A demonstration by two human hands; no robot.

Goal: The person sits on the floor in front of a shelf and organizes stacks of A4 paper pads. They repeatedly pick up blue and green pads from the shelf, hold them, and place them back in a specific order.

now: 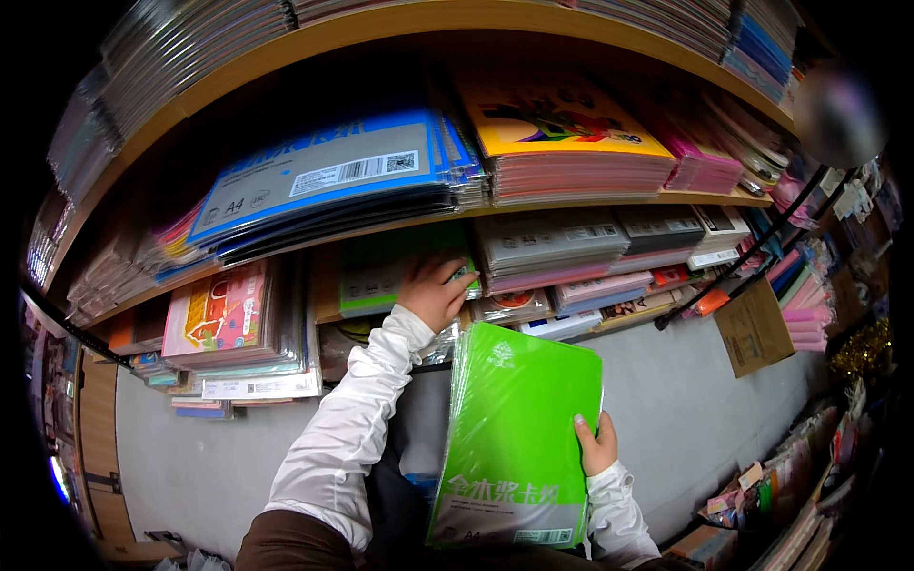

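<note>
My right hand (598,445) grips a plastic-wrapped stack of bright green card paper packs (524,400) by its right edge, thumb on top and the other fingers hidden underneath. The stack stands tilted in front of my body, its lower end towards me. Up on the lower shelf, my left hand (436,290) rests on another green card paper pack (367,285), near its right end. The fingers of that hand are slightly bent and apart, and I see nothing held in them.
Above, a wooden shelf bears blue-grey paper packs (314,176) and an orange-yellow stack (571,124). Grey packs (552,238) lie right of my left hand; a pink picture pack (217,309) lies left. A cardboard box (754,326) hangs over the grey floor (695,409) at right.
</note>
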